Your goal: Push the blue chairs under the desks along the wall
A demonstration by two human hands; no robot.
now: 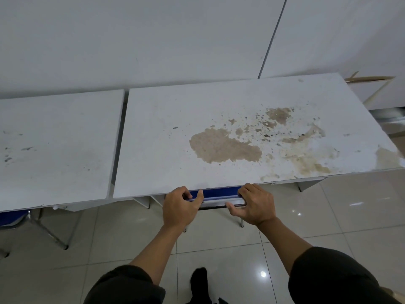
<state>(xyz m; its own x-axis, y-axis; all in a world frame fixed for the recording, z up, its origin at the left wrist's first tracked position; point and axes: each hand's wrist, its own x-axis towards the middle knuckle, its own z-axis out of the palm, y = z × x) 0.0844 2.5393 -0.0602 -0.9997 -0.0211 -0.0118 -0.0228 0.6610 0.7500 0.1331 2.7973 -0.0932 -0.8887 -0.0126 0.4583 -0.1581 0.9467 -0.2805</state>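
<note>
Both hands grip the top rail of a blue chair (219, 192) at the front edge of the stained desk (175, 132): the left hand (179, 207) curls over its left end, the right hand (254, 205) over its right. The rail runs parallel to the desk edge, straight ahead and equally near both hands. Most of the chair sits beneath the desk. Another chair (11, 217) shows under the left desk (54, 150).

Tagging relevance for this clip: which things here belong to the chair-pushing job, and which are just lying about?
Job: blue metal-framed chair gripped by left hand and right hand; stained white desk; second blue chair; left white desk.
Lying about: torn cardboard.
</note>
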